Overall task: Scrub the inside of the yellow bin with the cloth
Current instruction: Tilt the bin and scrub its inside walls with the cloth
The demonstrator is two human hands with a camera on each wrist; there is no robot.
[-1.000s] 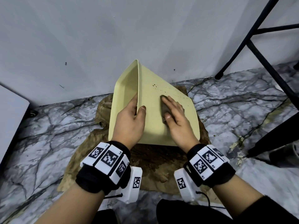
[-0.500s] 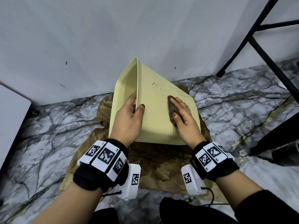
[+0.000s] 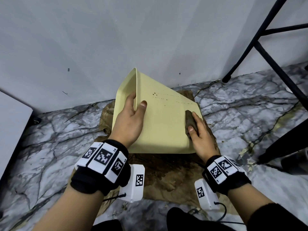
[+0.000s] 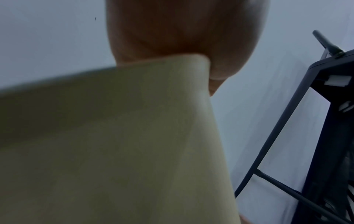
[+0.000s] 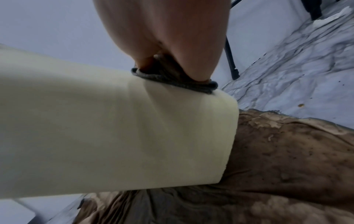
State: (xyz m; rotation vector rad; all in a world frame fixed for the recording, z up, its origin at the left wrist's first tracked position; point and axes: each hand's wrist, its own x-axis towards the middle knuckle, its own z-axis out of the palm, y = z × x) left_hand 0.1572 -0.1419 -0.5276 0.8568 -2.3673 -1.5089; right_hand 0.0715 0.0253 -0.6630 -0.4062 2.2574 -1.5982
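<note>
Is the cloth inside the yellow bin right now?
No, the right hand presses the dark cloth against the outer side of the yellow bin, near its right edge.

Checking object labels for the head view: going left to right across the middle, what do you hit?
White panel → left hand gripping the yellow bin's rim → yellow bin → dark cloth → right hand pressing it on the bin's outer wall → marbled floor → black stand legs.

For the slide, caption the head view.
Left hand grips the tipped yellow bin; right hand presses a cloth against its outside.
</note>
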